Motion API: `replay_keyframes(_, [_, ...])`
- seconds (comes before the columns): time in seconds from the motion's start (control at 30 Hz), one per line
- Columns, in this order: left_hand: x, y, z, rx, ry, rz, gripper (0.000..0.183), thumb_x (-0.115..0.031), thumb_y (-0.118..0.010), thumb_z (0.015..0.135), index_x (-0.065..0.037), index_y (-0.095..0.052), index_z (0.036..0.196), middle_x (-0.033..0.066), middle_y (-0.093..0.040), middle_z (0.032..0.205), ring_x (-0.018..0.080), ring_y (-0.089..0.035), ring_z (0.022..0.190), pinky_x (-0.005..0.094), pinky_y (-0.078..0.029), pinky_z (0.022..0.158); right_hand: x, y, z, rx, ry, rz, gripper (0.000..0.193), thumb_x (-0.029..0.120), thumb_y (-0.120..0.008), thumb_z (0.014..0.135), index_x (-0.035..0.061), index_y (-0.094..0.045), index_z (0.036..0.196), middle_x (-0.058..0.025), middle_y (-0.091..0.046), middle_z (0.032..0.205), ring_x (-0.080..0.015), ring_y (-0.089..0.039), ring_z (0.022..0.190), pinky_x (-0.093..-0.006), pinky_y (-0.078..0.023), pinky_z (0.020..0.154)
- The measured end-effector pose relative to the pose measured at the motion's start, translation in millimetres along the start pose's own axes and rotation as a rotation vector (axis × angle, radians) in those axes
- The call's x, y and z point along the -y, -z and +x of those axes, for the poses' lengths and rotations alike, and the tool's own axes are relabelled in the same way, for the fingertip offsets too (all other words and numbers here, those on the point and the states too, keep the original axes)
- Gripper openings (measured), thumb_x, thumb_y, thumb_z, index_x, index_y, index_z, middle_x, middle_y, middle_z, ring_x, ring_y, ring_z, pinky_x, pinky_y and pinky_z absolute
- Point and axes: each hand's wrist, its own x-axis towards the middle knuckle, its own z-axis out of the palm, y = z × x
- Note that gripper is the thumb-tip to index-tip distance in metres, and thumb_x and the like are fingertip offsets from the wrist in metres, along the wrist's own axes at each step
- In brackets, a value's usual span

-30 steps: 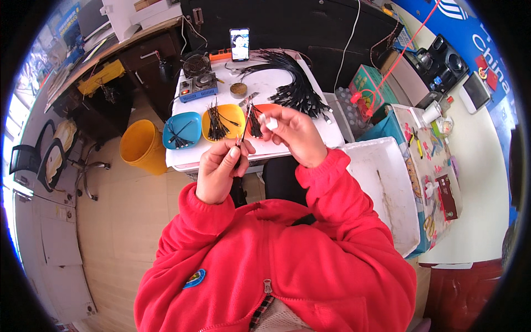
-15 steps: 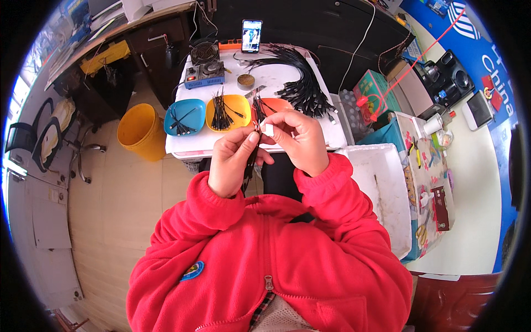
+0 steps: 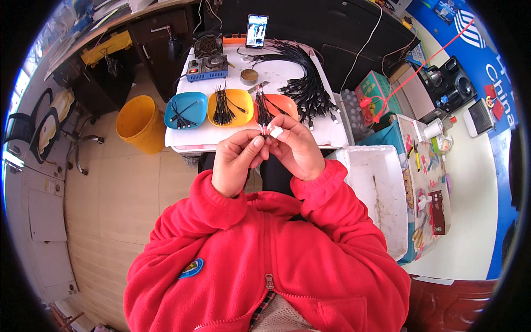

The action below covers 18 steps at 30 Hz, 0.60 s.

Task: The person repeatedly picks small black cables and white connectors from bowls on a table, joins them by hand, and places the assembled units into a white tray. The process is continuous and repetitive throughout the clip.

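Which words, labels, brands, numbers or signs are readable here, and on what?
Locations only; I don't transcribe wording or brands.
Blue wall panel, right: large white lettering, partly legible, below a white striped emblem.
Round blue badge on the red jacket: too small to read.
Phone screen: any text too small.
Dark-red box: any print too blurred.

Bent at the elbows, the forearms (image 3: 217, 196) in red fleece slant inward from either side of the jacket's zip pull (image 3: 269, 281). Straight beyond the zip pull, the left hand (image 3: 235, 161) and right hand (image 3: 301, 152) meet at the fingertips. The left thumb (image 3: 253, 147) presses its curled fingers in a pinch; the right index finger (image 3: 287, 122) arches over its thumb, though how tightly they close is hidden.
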Motion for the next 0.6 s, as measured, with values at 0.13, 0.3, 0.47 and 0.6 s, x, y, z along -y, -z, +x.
replay_keyframes(0.13, [-3,13,1,0.179,0.174,-0.071,0.016,-0.008,-0.049,0.098,0.003,-0.061,0.101,0.0045,-0.06,0.076,0.0045,-0.042,0.058,0.0167,-0.03,0.05,6,4,-1,0.039,-0.128,0.062,0.018,0.009,-0.057,0.09,0.0046,-0.055,0.107,-0.0017,-0.059,0.093,-0.0103,-0.057,0.077,-0.0227,-0.047,0.07])
replay_keyframes(0.3, [-2,16,0,0.191,0.216,-0.07,0.016,-0.009,-0.05,0.098,0.002,-0.062,0.099,0.0027,-0.059,0.077,0.004,-0.045,0.063,0.0164,-0.03,0.051,3,6,-4,0.107,-0.135,0.03,0.021,0.016,-0.059,0.093,0.0049,-0.054,0.11,-0.0008,-0.056,0.103,-0.0073,-0.054,0.082,-0.0227,-0.048,0.075])
replay_keyframes(0.47, [-4,15,0,0.19,0.211,-0.026,0.017,-0.01,-0.051,0.098,0.002,-0.063,0.099,0.0017,-0.058,0.075,0.0036,-0.043,0.061,0.0163,-0.029,0.051,1,11,-2,0.098,-0.171,0.046,0.022,0.02,-0.061,0.093,0.0058,-0.055,0.109,-0.0001,-0.056,0.102,-0.0073,-0.055,0.078,-0.0254,-0.05,0.074])
replay_keyframes(0.6, [-6,19,2,0.211,0.242,0.036,0.017,-0.01,-0.051,0.098,0.002,-0.063,0.098,0.0011,-0.057,0.073,0.0029,-0.041,0.058,0.0164,-0.029,0.051,-2,12,-1,0.046,-0.182,-0.058,0.02,0.019,-0.062,0.093,0.0066,-0.056,0.107,0.0007,-0.057,0.093,-0.0063,-0.056,0.076,-0.0195,-0.048,0.065])
